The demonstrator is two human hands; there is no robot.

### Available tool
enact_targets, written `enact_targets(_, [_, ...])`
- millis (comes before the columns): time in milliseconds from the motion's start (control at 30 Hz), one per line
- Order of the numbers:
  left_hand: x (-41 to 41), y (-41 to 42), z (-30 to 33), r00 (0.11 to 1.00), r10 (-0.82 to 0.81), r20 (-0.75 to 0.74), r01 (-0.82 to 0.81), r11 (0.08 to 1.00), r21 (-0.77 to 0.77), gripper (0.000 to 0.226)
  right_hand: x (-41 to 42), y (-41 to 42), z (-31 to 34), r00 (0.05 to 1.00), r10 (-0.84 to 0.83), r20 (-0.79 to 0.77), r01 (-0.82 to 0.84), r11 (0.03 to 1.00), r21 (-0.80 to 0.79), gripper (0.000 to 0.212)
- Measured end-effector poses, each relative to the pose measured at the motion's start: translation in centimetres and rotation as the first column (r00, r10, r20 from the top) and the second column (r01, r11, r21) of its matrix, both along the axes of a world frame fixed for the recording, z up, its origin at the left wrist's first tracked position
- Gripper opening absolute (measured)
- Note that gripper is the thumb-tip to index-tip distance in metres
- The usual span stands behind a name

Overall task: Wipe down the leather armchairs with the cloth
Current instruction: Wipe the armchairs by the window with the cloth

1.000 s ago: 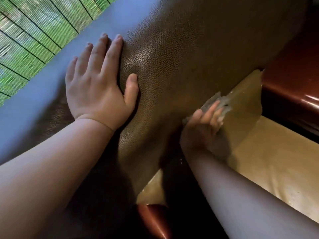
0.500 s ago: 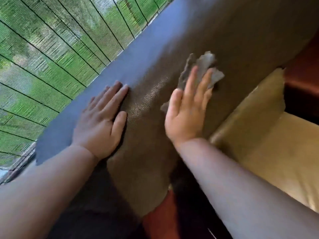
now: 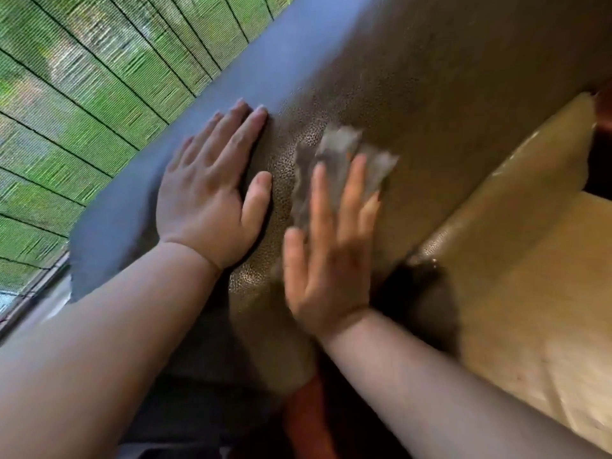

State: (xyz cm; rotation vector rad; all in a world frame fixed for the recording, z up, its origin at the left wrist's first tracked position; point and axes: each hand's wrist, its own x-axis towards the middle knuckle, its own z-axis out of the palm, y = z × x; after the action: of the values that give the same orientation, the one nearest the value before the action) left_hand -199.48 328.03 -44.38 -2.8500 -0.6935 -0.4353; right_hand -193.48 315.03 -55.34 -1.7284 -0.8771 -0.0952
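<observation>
A brown grained leather armchair back point(image 3: 430, 94) fills the middle of the view, running diagonally. My left hand point(image 3: 212, 197) lies flat on its top edge, fingers straight and together. My right hand point(image 3: 331, 246) presses a small crumpled grey cloth point(image 3: 341, 150) against the leather with straight, spread fingers. The cloth sticks out past the fingertips; its lower part is hidden under the palm. The hand and cloth are motion-blurred.
The tan seat cushion point(image 3: 516, 276) lies at the right, below the backrest. A reddish wooden armrest point(image 3: 304, 415) shows at the bottom centre. A green slatted blind point(image 3: 76, 104) covers the window behind the chair at the left.
My right hand has swept the cloth from low near the seat cushion up onto the backrest, then left toward my left hand. The left hand has stayed flat on the top edge.
</observation>
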Motion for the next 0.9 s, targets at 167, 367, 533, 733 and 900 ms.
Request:
enact_targets(167, [0.0,-0.3,-0.1,1.0,0.021,-0.002,-0.021,1.0,0.014,0.07,7.0,-0.1,-6.5,0.975,-0.207,-0.075,0.204,0.978,-0.047,0.072])
enact_targets(367, [0.0,-0.5,-0.2,0.999,0.024,0.024,-0.024,0.999,0.026,0.07,1.7,0.5,-7.0,0.887,-0.292,-0.358,0.284,0.956,-0.074,0.07])
enact_targets(533, [-0.2,-0.7,-0.2,0.999,0.026,0.041,-0.027,0.999,0.025,0.07,-3.0,-2.2,-9.1,0.99,-0.073,-0.12,0.051,0.982,-0.18,0.082])
enact_targets(733, [-0.3,-0.8,-0.5,0.996,0.07,0.063,-0.072,0.997,0.036,0.069,0.9,0.1,-9.6,0.705,-0.472,-0.529,0.414,0.88,-0.234,0.063])
enact_targets(900, [0.0,-1.7,0.9,0.98,0.196,0.021,-0.195,0.98,-0.042,0.071,-6.5,1.7,2.5,0.838,-0.178,-0.515,0.18,0.983,-0.047,0.084])
